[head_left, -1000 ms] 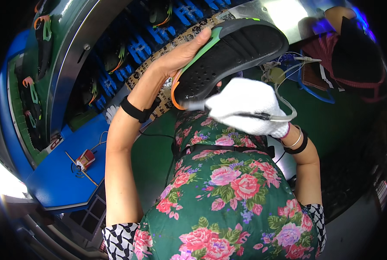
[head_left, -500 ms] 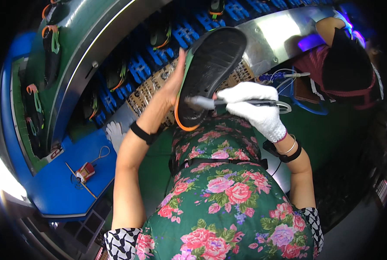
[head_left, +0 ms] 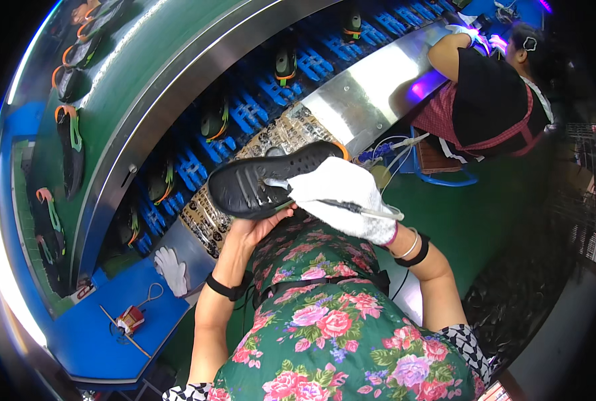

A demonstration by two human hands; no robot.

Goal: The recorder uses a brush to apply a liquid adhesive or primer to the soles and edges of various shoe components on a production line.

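shoe now tipped sole-up and lower than a second ago — left hand clamped beneath it, gloved right hand closed on a thin brush, tip at the sole — reads as mid-coating.

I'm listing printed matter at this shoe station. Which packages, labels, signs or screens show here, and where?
None can be made out.
The left hand holds a black shoe sole.
The white-gloved right hand holds a thin brush to it.
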